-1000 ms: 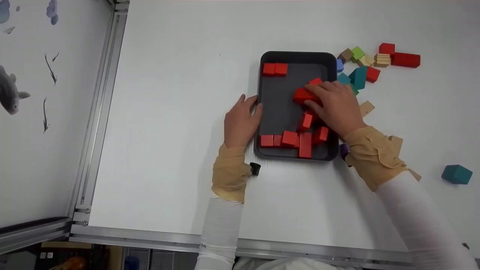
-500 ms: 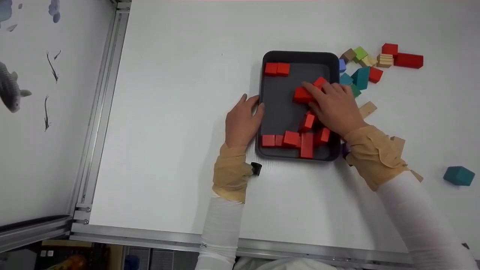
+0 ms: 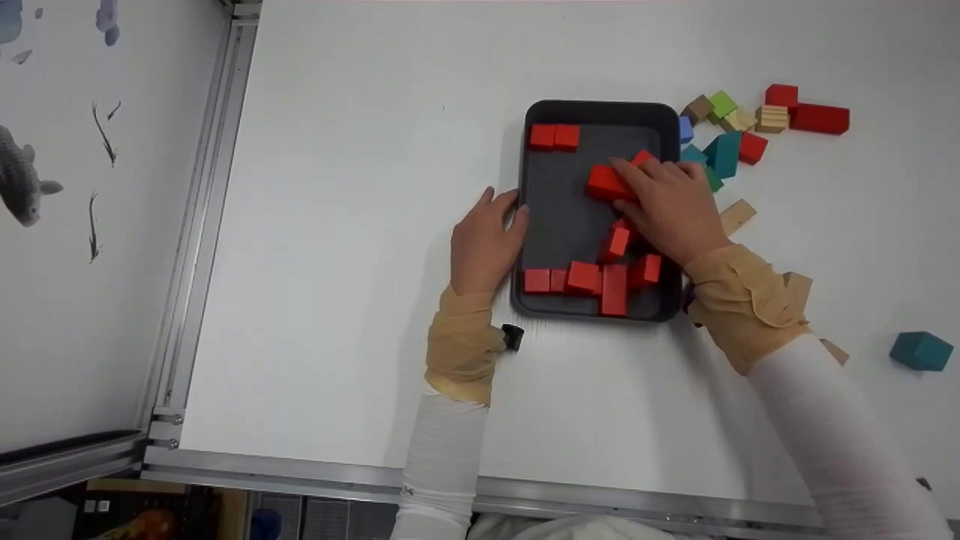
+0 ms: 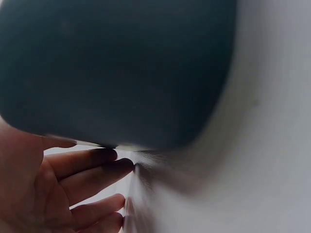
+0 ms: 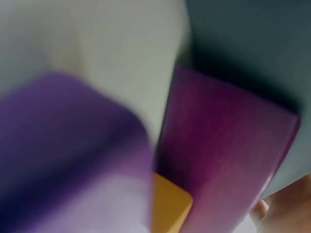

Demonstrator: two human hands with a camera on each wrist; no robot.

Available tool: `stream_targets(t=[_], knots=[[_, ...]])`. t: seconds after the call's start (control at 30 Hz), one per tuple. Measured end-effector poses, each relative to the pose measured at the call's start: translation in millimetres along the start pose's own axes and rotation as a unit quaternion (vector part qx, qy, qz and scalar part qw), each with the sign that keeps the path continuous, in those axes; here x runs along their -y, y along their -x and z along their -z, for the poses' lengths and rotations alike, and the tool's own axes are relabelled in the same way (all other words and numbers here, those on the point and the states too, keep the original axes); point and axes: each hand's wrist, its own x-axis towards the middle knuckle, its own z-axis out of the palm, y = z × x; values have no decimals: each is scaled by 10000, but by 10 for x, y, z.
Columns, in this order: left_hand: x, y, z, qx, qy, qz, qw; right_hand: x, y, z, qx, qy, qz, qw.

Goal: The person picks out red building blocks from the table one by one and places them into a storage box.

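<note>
A dark grey tray (image 3: 556,202) with several red blocks in it lies on the white table. My right hand (image 3: 675,210) reaches over its right side and pinches a red block (image 3: 604,182) between thumb and fingers. Another red block (image 3: 642,157) shows just behind those fingers. Against the tray's left wall rests my left hand (image 3: 484,247), its thumb at the rim. In the left wrist view, its loosely extended fingers (image 4: 92,179) lie by the tray's outer wall (image 4: 116,73). The right wrist view mostly shows purple blocks (image 5: 223,141); the held block is hidden there.
Two red cubes (image 3: 555,137) sit in the tray's far left corner, and several red blocks (image 3: 583,278) along its near side. Mixed coloured blocks (image 3: 724,154) lie right of the tray. A teal block (image 3: 921,351) stands apart at far right.
My right hand and its red block have shifted slightly away from me inside the tray. The left hand stays at the tray's left side.
</note>
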Motion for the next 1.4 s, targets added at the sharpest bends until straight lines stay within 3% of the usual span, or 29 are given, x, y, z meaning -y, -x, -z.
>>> stream_targets(t=[0.27,0.4,0.47,0.57,0.67,0.73,0.87,1.0,1.1,1.17,1.23,1.4], knots=[[5,-6,-1,3,53,54,10000,-3,-11,-20,-98,-19,17,9999],[-14,-10,11,9,69,61,10000,-40,-3,28,-333,-422,-68,9985],[-26,-6,18,-20,82,49,10000,-77,3,107,-584,-800,-307,9946],[-38,3,29,-52,107,35,9999,-207,8,271,-1280,-1259,-753,9809],[-36,14,34,-59,93,-2,9999,-450,33,448,-1814,-1273,-1386,9652],[-33,16,34,-66,81,-40,9999,-675,57,551,-1931,-1127,-1887,9563],[-29,35,21,-105,62,-85,9999,-1167,143,636,-1685,-669,-2888,9401],[-13,50,19,-96,34,-42,9999,-1578,207,545,-915,-477,-3396,9349],[-16,49,19,-78,8,-36,10000,-1790,231,436,-1,-520,-3427,9380],[-19,41,29,-103,-27,-54,9999,-1886,224,368,359,-556,-3341,9402],[-34,43,22,-77,-23,-63,9999,-1954,246,329,528,-620,-3289,9409],[-30,37,20,-79,-72,-77,9999,-1933,257,331,427,-675,-3343,9391]])
